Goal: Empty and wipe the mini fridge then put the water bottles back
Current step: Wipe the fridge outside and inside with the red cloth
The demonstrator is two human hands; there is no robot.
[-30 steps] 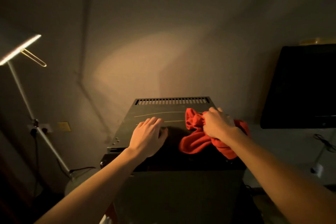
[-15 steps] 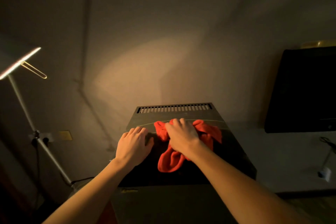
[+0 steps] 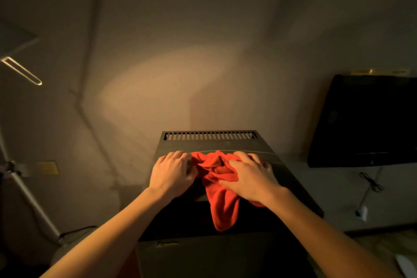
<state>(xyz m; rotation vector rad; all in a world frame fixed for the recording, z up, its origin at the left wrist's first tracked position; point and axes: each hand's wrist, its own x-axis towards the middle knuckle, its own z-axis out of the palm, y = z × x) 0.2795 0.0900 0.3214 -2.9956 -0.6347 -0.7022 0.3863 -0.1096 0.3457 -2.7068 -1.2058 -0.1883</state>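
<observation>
The dark mini fridge (image 3: pixel 293 189) stands below me against the wall, seen from above, with a slotted vent along its back edge. A crumpled red cloth (image 3: pixel 222 205) lies on its top. My right hand (image 3: pixel 249 176) presses down on the cloth, its fingers spread over the bunched fabric. My left hand (image 3: pixel 172 172) rests on the fridge top just left of the cloth, touching its edge. No water bottles are in view.
A black screen (image 3: pixel 365 119) stands on a pale low surface to the right, with a cable and plug (image 3: pixel 361 212) below it. A floor lamp (image 3: pixel 24 189) leans at the left, its cord on the floor. The wall is close behind the fridge.
My right hand has dragged the cloth from the fridge top's right side to its middle. My left hand has stayed on the top, now beside the cloth.
</observation>
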